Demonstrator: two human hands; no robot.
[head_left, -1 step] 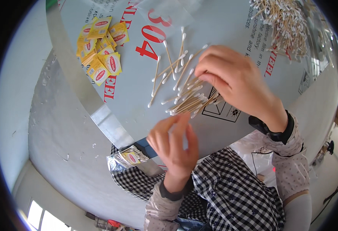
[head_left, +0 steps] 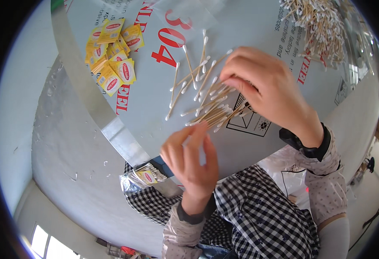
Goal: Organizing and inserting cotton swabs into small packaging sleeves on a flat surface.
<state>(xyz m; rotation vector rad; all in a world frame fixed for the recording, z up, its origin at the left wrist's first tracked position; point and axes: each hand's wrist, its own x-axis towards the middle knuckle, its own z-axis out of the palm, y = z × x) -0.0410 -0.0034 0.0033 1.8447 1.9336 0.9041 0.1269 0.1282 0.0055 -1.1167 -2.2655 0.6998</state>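
On the grey sheet-covered table (head_left: 155,121), a loose bunch of cotton swabs (head_left: 215,113) with white tips and pale sticks lies between my hands. My right hand (head_left: 269,88) comes over its upper right side, thumb and fingers curled together on some swab sticks, whose far ends are partly hidden by the hand. My left hand (head_left: 189,166) is at the bunch's near side. Its fingers are bent and its thumb stands apart, with the index fingertip at the swab ends. Farther off, several single swabs (head_left: 190,64) lie scattered and crossing.
Small yellow printed cards (head_left: 111,56) are piled at the far left. A large heap of swabs (head_left: 319,30) sits at the far right. At the near table edge, a clear bag (head_left: 148,176) holds swabs and a yellow card. A metal strip (head_left: 86,90) borders the table's left.
My left hand has shifted slightly left. My right hand has moved a little up and left over the swabs.
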